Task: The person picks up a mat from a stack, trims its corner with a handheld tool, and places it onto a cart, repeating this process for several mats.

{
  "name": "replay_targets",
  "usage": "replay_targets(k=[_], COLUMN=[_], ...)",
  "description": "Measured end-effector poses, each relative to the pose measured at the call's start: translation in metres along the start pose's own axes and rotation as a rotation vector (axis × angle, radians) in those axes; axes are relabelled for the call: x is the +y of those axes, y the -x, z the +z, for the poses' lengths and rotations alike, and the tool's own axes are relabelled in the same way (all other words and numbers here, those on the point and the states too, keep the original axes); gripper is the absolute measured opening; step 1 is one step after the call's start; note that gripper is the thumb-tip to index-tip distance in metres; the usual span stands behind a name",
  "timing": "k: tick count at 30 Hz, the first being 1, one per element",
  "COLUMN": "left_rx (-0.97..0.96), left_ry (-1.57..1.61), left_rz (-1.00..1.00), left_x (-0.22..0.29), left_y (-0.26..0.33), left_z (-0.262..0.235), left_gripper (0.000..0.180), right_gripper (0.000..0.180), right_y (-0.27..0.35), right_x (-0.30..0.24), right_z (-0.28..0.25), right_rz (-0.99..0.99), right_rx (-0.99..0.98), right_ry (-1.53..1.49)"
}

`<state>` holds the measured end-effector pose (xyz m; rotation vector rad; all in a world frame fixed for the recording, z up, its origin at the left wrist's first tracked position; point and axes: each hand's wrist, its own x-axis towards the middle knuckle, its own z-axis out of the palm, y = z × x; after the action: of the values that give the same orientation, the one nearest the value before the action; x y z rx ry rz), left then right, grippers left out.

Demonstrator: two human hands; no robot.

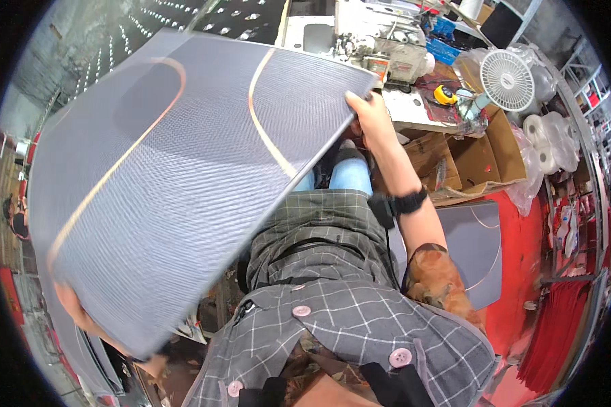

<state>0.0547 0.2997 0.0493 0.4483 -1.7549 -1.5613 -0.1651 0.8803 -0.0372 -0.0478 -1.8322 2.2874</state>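
Observation:
A large grey mat (204, 142) with curved gold and orange lines is held up at a slant across the left half of the view. My right hand (368, 114) pinches its right corner, thumb on top and the other fingers underneath. At the mat's lower left edge, my left hand (75, 305) grips the border; its fingers are partly hidden by the mat and somewhat blurred. The mat covers much of what lies beneath it. Another grey mat (482, 237) with a similar curved line lies to the right of my body, on a red surface.
Ahead stands a sewing machine (404, 57) on a white worktable, with a yellow tape measure (445, 95) and a white fan (507, 80). An opened cardboard box (485, 159) sits below. White rolls (546, 139) and metal shelving line the right side. Red fabric (553, 332) hangs lower right.

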Motion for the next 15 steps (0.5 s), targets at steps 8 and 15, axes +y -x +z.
replay_targets(k=[8,15], left_rx=[0.128,0.346], left_ry=[0.005,0.025], left_rz=[-0.033,-0.351], left_x=[-0.010,-0.011], left_y=[0.088,0.123], left_z=[0.018,0.065], left_gripper=[0.052,0.064], right_gripper=[0.015,0.014], right_y=[-0.070,-0.091], right_x=[0.061,0.070], right_z=[-0.009,-0.009], right_rz=[0.105,0.054], right_rx=[0.199,0.260], right_ry=[-0.300,-0.238])
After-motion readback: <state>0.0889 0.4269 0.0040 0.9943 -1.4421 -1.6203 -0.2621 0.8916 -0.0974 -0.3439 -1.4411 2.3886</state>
